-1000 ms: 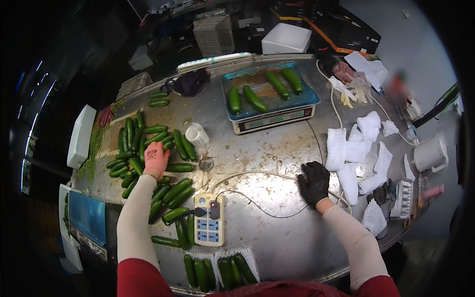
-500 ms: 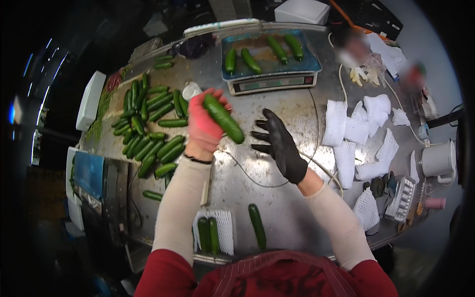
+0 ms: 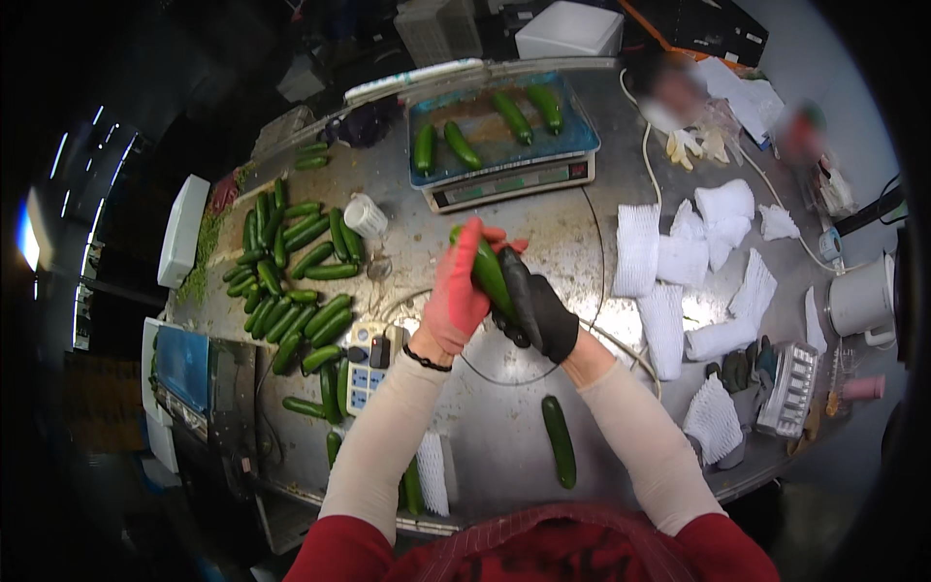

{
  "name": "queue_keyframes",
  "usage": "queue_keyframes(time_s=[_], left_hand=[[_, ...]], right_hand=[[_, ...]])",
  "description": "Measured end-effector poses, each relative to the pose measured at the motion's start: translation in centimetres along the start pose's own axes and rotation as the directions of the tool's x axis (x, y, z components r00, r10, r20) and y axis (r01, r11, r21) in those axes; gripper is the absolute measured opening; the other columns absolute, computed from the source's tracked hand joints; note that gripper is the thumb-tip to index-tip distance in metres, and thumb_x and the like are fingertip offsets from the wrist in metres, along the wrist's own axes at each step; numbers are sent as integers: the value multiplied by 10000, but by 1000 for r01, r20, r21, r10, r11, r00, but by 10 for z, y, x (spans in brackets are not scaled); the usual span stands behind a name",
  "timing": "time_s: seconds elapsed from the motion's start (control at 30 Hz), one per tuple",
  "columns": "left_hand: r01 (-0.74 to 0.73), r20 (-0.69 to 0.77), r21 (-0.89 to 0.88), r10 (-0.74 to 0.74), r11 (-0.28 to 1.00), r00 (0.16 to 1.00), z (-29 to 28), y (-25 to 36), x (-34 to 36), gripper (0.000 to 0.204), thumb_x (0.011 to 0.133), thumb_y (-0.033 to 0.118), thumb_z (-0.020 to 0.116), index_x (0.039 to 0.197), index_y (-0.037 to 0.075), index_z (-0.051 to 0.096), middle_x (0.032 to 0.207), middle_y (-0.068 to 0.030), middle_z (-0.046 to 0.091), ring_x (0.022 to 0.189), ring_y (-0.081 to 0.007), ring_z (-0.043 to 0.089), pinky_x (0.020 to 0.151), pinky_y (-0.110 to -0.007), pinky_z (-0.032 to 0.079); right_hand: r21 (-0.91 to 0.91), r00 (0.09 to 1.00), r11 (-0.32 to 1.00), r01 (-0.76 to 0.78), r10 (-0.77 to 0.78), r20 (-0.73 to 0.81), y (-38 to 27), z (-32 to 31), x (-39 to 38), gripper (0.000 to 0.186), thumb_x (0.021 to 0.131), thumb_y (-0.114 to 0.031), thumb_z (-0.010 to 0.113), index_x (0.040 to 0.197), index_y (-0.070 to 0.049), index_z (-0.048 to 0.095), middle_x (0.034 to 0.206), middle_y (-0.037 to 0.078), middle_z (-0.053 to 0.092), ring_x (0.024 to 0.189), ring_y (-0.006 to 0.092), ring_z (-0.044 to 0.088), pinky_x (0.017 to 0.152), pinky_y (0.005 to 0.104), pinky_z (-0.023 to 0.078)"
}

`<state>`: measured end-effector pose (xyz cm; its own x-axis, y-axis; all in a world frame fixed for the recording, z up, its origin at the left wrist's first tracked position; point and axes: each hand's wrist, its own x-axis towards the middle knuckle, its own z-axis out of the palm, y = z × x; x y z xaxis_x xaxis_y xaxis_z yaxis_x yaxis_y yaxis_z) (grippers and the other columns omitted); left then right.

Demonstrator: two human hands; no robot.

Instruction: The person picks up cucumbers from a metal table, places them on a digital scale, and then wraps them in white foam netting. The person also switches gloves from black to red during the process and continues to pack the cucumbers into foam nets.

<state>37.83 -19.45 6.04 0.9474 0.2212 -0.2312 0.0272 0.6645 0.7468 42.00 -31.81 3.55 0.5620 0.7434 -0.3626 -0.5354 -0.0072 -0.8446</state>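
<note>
Above the middle of the metal table, my left hand (image 3: 460,291) in a pink glove grips a green cucumber (image 3: 492,276). My right hand (image 3: 543,308), gloved in black, closes around the other side of it. Fingers partly cover the cucumber, which tilts with its upper end leaning left. One loose cucumber (image 3: 559,441) lies on the table between my forearms. Lower left, a sheet of white foam netting (image 3: 433,475) bears a cucumber (image 3: 414,488), partly hidden by my left sleeve.
Several cucumbers (image 3: 281,315) are piled at left. A scale (image 3: 514,179) with cucumbers in its blue tray stands at the back. White foam sleeves (image 3: 636,247) lie at right. A power strip (image 3: 365,373) sits beside my left wrist, and a cable (image 3: 603,252) crosses the table.
My right hand has moved in and closed on the cucumber, which my left hand has carried right and turned more upright. The whole view has shifted slightly, uncovering the power strip.
</note>
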Motion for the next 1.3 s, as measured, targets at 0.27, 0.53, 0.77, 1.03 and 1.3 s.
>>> queue_keyframes(time_s=[0.27,0.53,0.77,1.03,1.3], left_hand=[[70,-247,561,86,825,965,-36,-26,26,525,962,497,532,1074,-1,651,1016,-59,647,902,-157,543,828,-290,443],[77,-150,982,472,171,869,-89,-73,52,333,905,347,584,951,31,680,1101,-155,639,1083,-342,533,958,-395,406],[0,131,972,541,-235,831,-91,-100,44,338,873,238,598,1130,19,600,1312,-185,502,1279,-395,382,1062,-500,302],[-5,146,970,565,-243,812,-91,-101,43,343,875,233,597,1144,20,590,1301,-179,511,1280,-385,391,1067,-494,301],[-123,47,989,627,78,778,-99,-96,43,560,808,115,666,1319,5,466,1356,-233,460,1243,-420,427,1061,-459,346]], right_hand=[[-50,930,983,178,-184,-318,-27,-25,53,514,979,-546,445,1040,-54,580,664,60,573,441,137,468,409,280,362],[-980,752,198,-35,-640,-156,-110,-42,157,599,947,-351,510,1429,-47,329,1357,237,500,1262,403,465,1061,473,340],[-929,660,-282,-239,-749,57,-102,-28,194,497,881,-384,570,1289,-108,507,1226,138,566,1143,321,504,948,546,342],[-906,720,-411,-101,-658,218,-88,3,208,382,888,-323,538,1197,-105,595,1018,114,691,961,333,637,854,540,387],[-925,666,184,333,-740,93,-47,30,134,475,917,-354,533,1262,-34,470,986,223,658,940,414,622,802,525,467]])
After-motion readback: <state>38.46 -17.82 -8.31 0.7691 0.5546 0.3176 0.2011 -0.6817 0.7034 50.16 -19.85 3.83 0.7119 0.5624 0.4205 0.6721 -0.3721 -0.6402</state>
